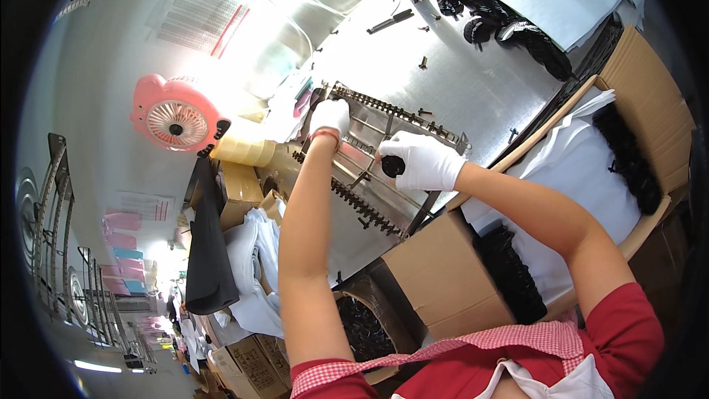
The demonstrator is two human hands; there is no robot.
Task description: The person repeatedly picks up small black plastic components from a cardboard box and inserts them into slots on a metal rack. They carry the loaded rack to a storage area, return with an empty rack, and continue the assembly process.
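Observation:
A metal rack (360, 133) lies on the steel table, its two long rails lined with small dark parts. My left hand (330, 116), in a white glove, is at the rack's far left end with its fingers curled; what they grip is hidden. Over the middle of the rack is my right hand (427, 163), also gloved in white. It is closed around a dark piece with a round black end (393, 166) that shows at the thumb side. A row of the small parts (365, 207) runs along the near rail.
An open cardboard box (436, 273) with white sheets and black bundled parts stands at the right, under my right forearm. Black wrapped bundles (509, 18) and loose small parts lie on the far table (473, 89). A pink fan (177, 118) stands at the left.

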